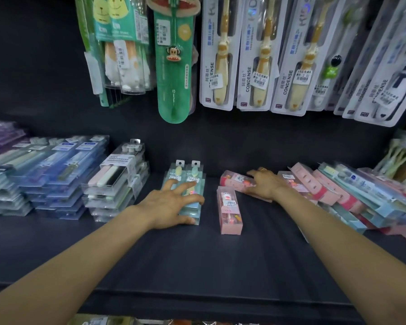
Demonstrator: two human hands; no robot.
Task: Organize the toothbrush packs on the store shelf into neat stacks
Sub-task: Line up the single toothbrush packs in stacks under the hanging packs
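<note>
On the dark store shelf (pixel 197 266), the left hand (pixel 167 205) lay flat with fingers (pixel 188 185) spread wide atop a short stack of pale green clear-plastic toothbrush packs (pixel 192 174), pressing rather than gripping. The right hand (pixel 265 184) rested on a tilted pink toothbrush box (pixel 234 180), fingers loosely extended; whether it gripped could not be told. A second pink box (pixel 229 212) lay apart between the hands. Jumbled pink and blue packs (pixel 352 200) leaned at right; neat clear stacks (pixel 113 184) stood left.
</note>
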